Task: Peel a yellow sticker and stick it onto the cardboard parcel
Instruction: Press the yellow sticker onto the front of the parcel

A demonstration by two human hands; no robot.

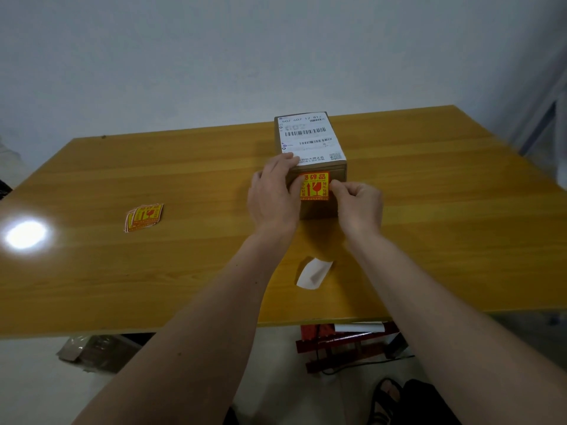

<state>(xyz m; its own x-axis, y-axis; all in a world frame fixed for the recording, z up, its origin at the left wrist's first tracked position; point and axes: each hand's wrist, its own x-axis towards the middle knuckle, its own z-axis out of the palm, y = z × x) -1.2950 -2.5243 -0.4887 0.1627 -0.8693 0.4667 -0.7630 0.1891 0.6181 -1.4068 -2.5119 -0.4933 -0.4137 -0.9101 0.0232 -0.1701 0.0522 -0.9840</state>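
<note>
A cardboard parcel [319,207] with a white shipping label on top stands mid-table. A yellow sticker [314,185] with red print lies flat on the parcel's near side face. My left hand [273,197] wraps the parcel's left front corner, its fingers over the top edge and the sticker's left edge. My right hand [359,204] is curled, its fingertips pressing the sticker's right edge. A small stack of yellow stickers [143,217] rests on the table to the left.
A white peeled backing paper [313,273] lies on the wooden table [445,228] near its front edge, between my forearms. Below the table edge are a red frame [343,345] and a cardboard scrap [92,352] on the floor.
</note>
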